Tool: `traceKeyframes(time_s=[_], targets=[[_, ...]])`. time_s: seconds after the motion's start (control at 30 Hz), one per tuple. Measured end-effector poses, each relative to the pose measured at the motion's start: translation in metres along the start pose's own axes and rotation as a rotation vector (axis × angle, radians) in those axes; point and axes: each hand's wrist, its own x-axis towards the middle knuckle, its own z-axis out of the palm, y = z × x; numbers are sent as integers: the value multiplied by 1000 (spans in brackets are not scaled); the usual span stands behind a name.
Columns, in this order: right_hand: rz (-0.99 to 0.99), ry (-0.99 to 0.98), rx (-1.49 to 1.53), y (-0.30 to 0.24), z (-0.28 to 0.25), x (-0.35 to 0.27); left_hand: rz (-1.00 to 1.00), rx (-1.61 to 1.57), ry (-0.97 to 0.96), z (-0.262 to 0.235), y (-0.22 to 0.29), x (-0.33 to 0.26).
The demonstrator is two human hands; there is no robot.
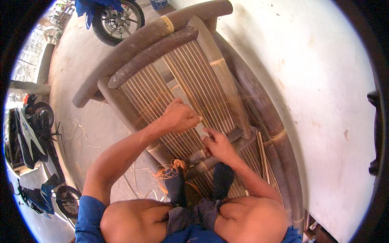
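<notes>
Slats (pixel 202 87) of bamboo chair (pixel 222 75): beneath both hands, long axis slanting from top rail (pixel 154 56) down rightward | left hand (pixel 181 116): fingers curled, hold unclear | right hand (pixel 220 146): nearer bottom rail (pixel 203 165), fingers bent, cannot tell what's gripped

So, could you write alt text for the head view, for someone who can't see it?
A person's left hand and right hand nearly meet over a slatted bamboo frame, beside a pale wall; motorbikes stand at the picture's left.
</notes>
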Motion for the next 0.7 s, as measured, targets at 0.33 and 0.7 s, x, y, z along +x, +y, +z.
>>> traceKeyframes(time_s=[0.33,0.7], targets=[[239,-23,1235,40,82,55,-113,608,-234,17,19,10],[344,-211,1041,51,61,55,-17,563,-191,19,11,5]])
